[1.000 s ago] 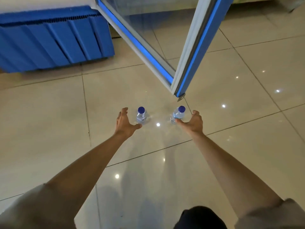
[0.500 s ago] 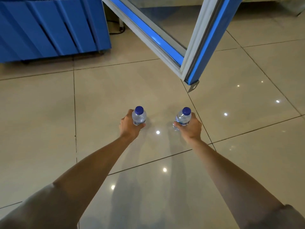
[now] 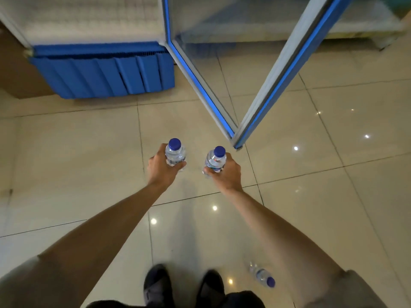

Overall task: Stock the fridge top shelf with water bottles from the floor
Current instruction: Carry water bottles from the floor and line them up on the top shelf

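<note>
My left hand (image 3: 161,168) grips a small clear water bottle (image 3: 175,152) with a blue cap, held upright above the floor. My right hand (image 3: 225,173) grips a second blue-capped water bottle (image 3: 216,160), also upright and lifted. A third bottle (image 3: 263,277) lies on its side on the tiles by my right foot. The fridge (image 3: 102,70) stands ahead at the upper left, with a blue louvred base and a white interior above it. Its top shelf is out of view.
The fridge's glass door (image 3: 240,81) with blue edging stands open, its lower corner just beyond my right hand. Glossy beige floor tiles (image 3: 66,163) spread all around. My two dark shoes (image 3: 184,287) show at the bottom edge.
Both hands closed around the standing bottles and have lifted them off the floor. The view has risen and pulled back, bringing my feet and a third lying bottle into sight.
</note>
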### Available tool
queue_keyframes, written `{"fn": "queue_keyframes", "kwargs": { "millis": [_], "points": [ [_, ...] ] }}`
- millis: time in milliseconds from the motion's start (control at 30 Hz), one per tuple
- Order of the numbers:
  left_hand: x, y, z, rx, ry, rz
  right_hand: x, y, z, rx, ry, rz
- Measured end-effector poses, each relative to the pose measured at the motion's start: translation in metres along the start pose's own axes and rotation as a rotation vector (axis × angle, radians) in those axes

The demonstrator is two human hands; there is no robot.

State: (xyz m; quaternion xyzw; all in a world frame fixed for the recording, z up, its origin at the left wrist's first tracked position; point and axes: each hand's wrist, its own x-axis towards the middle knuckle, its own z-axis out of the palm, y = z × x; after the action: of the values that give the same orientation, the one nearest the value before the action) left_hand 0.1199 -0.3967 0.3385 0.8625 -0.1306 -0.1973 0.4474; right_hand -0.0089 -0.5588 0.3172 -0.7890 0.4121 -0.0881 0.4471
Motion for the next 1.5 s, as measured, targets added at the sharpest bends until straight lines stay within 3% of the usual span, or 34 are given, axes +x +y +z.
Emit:
{"fn": "queue_keyframes", "kwargs": {
  "millis": [367,667,933,1500],
  "points": [
    [-0.053,0.258,-0.28,0.005,0.149,0.082,-0.08,-0.346,-0.116,0.07,-0.022,-0.196],
    [-0.054,0.39,-0.449,-0.054,0.252,0.197,-0.086,-0.56,-0.178,0.117,-0.008,-0.423],
    [-0.007,0.482,-0.543,-0.103,0.369,0.335,-0.033,-0.701,-0.207,0.202,0.055,-0.571],
    [0.245,0.63,-0.637,-0.036,0.52,0.499,0.212,-0.915,-0.239,0.244,0.204,-0.729]
  ]
}}
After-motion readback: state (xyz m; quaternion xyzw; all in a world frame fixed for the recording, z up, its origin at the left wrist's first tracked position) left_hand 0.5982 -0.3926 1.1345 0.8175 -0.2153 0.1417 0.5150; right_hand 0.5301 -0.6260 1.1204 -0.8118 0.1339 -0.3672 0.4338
